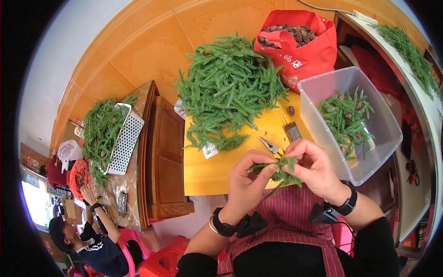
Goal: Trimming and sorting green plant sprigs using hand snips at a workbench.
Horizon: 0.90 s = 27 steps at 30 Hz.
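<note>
Over the front edge of the yellow table (207, 173), my left hand (247, 182) and my right hand (318, 171) pinch a small artificial pine sprig (279, 175) between thumbs and fingertips. My fingers cover part of it. Just beyond them lie pliers (271, 147) with yellow on the handles, partly hidden by my hands. A flat bundle of thin brown wires or stems (292, 132) rests behind my right hand, and a single pine cone (290, 110) sits above that. A big heap of green pine sprigs (226, 87) covers the table's far part.
To the right, a clear plastic bin (386, 144) holds sprigs with pine cones (346, 115). Behind it stands a red bag (308, 62) of pine cones. At left, a person (99, 244) reaches toward another red bag (78, 177) beside a white perforated basket (127, 145).
</note>
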Available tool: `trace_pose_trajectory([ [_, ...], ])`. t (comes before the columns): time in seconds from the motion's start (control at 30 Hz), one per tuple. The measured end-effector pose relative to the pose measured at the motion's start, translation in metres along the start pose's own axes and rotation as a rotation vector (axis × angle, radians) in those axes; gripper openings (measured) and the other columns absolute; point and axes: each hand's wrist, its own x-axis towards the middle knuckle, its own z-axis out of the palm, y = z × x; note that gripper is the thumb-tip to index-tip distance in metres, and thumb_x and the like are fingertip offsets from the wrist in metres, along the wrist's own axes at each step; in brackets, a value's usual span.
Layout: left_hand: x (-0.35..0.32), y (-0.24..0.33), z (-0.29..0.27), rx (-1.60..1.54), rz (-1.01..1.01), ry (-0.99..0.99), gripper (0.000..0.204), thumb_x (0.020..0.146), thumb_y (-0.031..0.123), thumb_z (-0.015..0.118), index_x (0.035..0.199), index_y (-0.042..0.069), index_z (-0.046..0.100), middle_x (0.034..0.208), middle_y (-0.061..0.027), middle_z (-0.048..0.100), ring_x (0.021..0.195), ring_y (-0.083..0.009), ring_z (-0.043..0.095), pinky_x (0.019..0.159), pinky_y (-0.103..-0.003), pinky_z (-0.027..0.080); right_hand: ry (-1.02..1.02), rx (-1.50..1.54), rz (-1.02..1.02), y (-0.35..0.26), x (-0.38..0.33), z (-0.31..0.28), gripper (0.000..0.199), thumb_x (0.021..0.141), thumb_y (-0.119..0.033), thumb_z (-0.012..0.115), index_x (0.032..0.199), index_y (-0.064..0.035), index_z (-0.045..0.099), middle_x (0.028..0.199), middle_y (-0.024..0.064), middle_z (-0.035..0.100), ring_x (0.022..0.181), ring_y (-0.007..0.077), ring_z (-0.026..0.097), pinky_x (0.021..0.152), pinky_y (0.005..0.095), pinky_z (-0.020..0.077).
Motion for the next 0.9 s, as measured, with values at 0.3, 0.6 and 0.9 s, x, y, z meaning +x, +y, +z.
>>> trace_pose_trajectory([
  [0.3, 0.003, -0.001, -0.001, -0.197, -0.252, 0.03, 0.011, 0.085, 0.008, 0.057, 0.092, 0.0, 0.054, 0.081, -0.0014, 0.057, 0.072, -0.0064, 0.053, 0.063, -0.02, 0.044, -0.005, -0.628, -0.466, -0.001, 0.006, -0.003, 0.013, 0.071, 0.007, 0.055, 0.078, -0.0027, 0.052, 0.082, 0.0092, 0.052, 0.074, 0.0178, 0.053, 0.066, 0.0258, 0.0428],
  [0.6, 0.002, -0.006, -0.006, -0.161, -0.202, 0.012, 0.011, 0.083, 0.006, 0.058, 0.093, 0.0, 0.056, 0.084, -0.0012, 0.057, 0.075, -0.0083, 0.053, 0.068, -0.022, 0.044, -0.073, -0.44, -0.166, -0.005, 0.005, -0.007, 0.015, 0.075, 0.005, 0.055, 0.09, 0.0001, 0.055, 0.086, 0.0084, 0.055, 0.088, 0.0163, 0.054, 0.075, 0.0278, 0.0439],
  [0.9, 0.008, -0.006, -0.018, 0.327, 0.318, -0.198, 0.012, 0.076, -0.002, 0.061, 0.086, 0.001, 0.057, 0.087, -0.0083, 0.055, 0.083, -0.0166, 0.053, 0.072, -0.025, 0.042, -0.196, -0.02, 0.275, -0.024, 0.008, -0.011, 0.013, 0.083, -0.007, 0.058, 0.094, -0.0025, 0.056, 0.089, 0.0001, 0.059, 0.079, 0.0082, 0.053, 0.074, 0.0227, 0.0422],
])
